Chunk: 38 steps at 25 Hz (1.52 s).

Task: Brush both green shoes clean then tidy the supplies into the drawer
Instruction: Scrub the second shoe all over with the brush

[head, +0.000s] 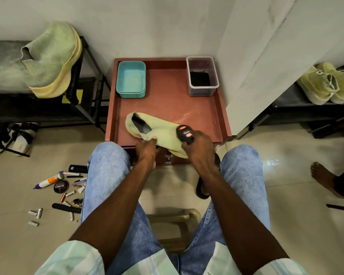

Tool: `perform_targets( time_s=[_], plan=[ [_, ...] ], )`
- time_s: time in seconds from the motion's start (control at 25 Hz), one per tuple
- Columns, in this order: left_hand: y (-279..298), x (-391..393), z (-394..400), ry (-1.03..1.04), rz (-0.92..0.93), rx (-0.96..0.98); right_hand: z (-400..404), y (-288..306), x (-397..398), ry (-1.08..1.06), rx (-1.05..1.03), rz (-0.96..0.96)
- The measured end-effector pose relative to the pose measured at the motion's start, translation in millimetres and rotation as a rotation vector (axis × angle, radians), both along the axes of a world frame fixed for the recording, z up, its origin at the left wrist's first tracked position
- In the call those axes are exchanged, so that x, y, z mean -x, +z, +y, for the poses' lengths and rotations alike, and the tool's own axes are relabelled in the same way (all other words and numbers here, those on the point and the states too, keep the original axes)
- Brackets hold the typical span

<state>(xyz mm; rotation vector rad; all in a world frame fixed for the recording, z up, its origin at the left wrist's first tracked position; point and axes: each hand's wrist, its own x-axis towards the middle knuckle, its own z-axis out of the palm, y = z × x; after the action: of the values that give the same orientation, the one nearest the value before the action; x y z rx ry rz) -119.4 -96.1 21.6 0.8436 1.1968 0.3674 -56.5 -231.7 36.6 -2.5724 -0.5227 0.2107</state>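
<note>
The red-brown drawer (167, 100) stands pulled out between the person's knees and the far wall, its raised rim closing in left, right and far sides. Bare drawer floor lies open in the middle, between the teal tub (131, 79) at the far left corner and the clear lidless box (203, 76) at the far right corner. A black shelf frame crowds the left side; a white panel leans close on the right.

The floor is pale glossy tile, the wall plain white. Left of the left knee, small supplies lie scattered on the floor: a polish tin (61, 186), a glue tube (49, 181), markers and batteries.

One green shoe (157, 132) lies on its side across the drawer's near edge, opening toward the far left, its toe past the rim. The left hand (147, 148) pinches the shoe's collar at the near edge. The right hand (199, 147) has its grip clamped round a black brush (185, 133), pressed on the shoe's toe end. The second green shoe (52, 60) sits on the left shelf, sole tilted up, knit upper dusty.
</note>
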Motion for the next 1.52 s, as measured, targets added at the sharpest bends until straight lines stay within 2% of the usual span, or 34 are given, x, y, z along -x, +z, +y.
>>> perform_targets(
  time_s=[0.08,0.2,0.36,0.56,0.64,0.76,0.88,1.08,1.16,1.36,1.52],
  plan=[
    [-3.1,-0.9,4.8,-0.014,-0.003,-0.005,-5.8,0.1,-7.9,-0.143,-0.062,0.023],
    [-0.2,0.2,-0.9,-0.184,0.081,0.017,-1.1,1.9,-0.5,0.039,-0.091,0.165],
    [1.5,1.8,-10.6,-0.389,0.148,-0.019,1.5,5.3,-7.6,0.005,-0.096,0.125],
    [-5.0,2.4,-3.3,-0.426,0.285,-0.277,-11.3,12.9,-17.8,0.177,0.122,0.284],
    [0.3,4.9,0.7,-0.56,0.362,-0.423,-7.2,10.6,-13.4,0.243,0.131,0.251],
    [-1.4,5.5,3.0,-0.69,0.371,-0.546,14.7,1.5,-3.6,0.229,0.058,0.153],
    [-5.7,6.4,4.3,-0.656,0.352,-0.551,31.2,-2.0,1.9,0.235,0.079,0.065],
    [-8.7,1.4,5.8,-0.568,0.383,-0.618,1.1,10.5,-1.2,0.268,0.219,0.125],
    [-9.6,-1.5,8.7,-0.575,0.412,-0.634,-8.4,8.8,7.9,0.29,0.275,0.078],
    [-15.2,-1.0,13.9,-0.711,0.41,-0.737,31.3,-3.1,-1.4,0.282,0.225,-0.023],
    [-15.9,-2.9,18.8,-0.623,0.433,-0.72,36.4,-1.3,-12.1,0.323,0.213,0.05]
  ],
)
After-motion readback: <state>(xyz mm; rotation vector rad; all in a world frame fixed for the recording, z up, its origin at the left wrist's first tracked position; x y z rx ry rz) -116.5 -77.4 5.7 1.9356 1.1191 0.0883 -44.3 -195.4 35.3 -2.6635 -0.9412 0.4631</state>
